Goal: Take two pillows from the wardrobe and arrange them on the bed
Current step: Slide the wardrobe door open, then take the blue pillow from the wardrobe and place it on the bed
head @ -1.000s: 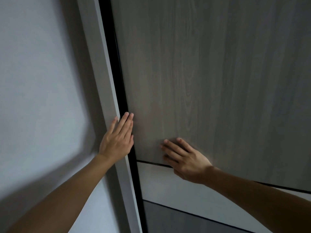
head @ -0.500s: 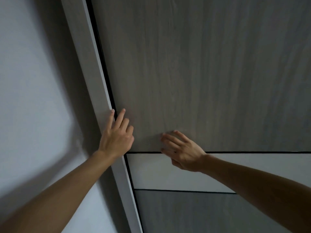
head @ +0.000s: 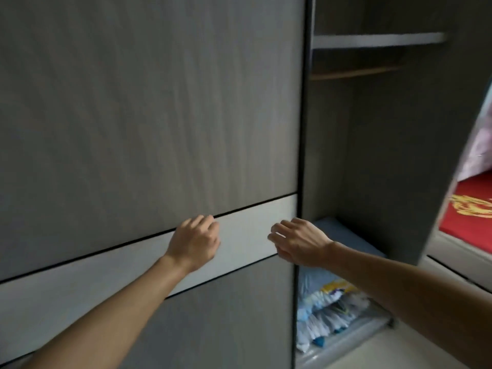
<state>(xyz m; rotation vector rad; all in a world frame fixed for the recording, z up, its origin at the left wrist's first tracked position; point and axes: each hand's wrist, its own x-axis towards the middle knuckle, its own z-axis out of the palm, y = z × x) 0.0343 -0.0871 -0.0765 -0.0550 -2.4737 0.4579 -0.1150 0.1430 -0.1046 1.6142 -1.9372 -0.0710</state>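
The grey wood-grain wardrobe sliding door fills the left of the view, with a white band across it. My left hand rests on that band, fingers loosely curled and empty. My right hand hovers at the door's right edge, fingers curled, holding nothing. To the right of the door the wardrobe compartment stands exposed. A blue cushion-like item lies inside it at hand height; I cannot tell whether it is a pillow. A corner of the bed, with a red and gold cover, shows at the far right.
Plastic-wrapped blue and white bundles lie low in the compartment. Shelves cross its top. A grey side panel separates the compartment from the bed. Pale floor shows at the bottom right.
Both hands were at the door's left edge beside the white wall. Now they are near its right edge on the white band, and the compartment and bed have come into view.
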